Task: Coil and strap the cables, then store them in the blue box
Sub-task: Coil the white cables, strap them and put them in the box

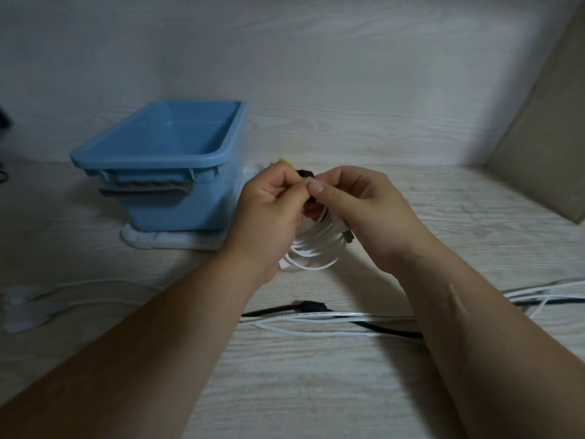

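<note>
Curled fingertips of left hand [272,198] & right hand [354,201] met, pinching a small black strap [305,174] at the top of a coiled white cable [316,245], which hung below them over the pale wood-grain table [316,391]. The open-topped blue plastic box [152,160] sat near the left hand on a white pad [177,240], w/ loose white and black cables [316,315] lying on the table nearer the person.
</note>
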